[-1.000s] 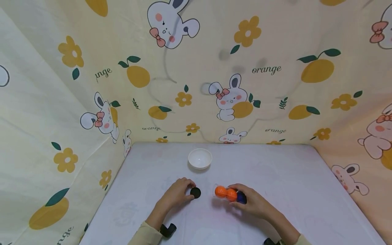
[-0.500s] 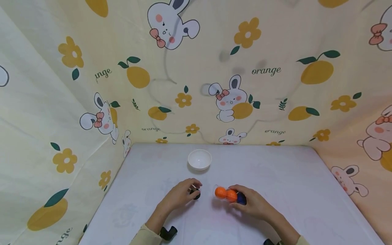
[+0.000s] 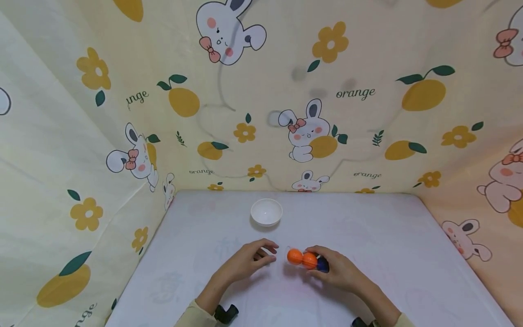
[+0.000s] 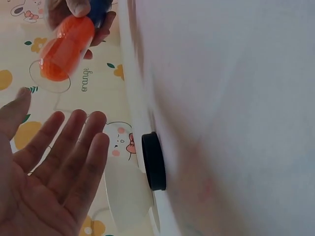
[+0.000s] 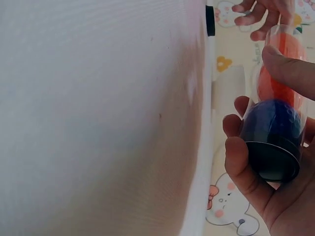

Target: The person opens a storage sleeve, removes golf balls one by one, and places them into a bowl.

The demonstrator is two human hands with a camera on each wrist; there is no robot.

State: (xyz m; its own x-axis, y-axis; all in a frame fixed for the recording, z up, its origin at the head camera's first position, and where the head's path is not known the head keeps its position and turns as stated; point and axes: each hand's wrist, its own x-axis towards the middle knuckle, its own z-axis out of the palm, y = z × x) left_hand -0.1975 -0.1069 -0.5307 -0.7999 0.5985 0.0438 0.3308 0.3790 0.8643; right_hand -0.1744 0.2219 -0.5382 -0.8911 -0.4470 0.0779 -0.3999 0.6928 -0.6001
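My right hand point(image 3: 337, 271) grips a clear plastic tube point(image 5: 274, 105) lying sideways, thumb on one side and fingers curled round the other. Two orange balls point(image 3: 301, 259) and a dark blue ball point(image 5: 272, 120) sit in a row inside it. A black cap point(image 5: 273, 161) closes the end near the palm; the other end shows a bare, clear rim in the left wrist view. My left hand point(image 3: 247, 262) hovers to the left of that end, fingers spread and holding nothing. Below it a round black lid point(image 4: 154, 161) rests on the table, hidden by the hand in the head view.
A white bowl point(image 3: 267, 212) stands beyond both hands, towards the back of the white-covered table point(image 3: 347, 213). Behind and along the sides hangs a cream cloth point(image 3: 261, 91) printed with rabbits and oranges.
My left hand has let go of the black lid, leaving it on the table, and has moved slightly right towards the tube with its fingers opened. The right hand stays in place.
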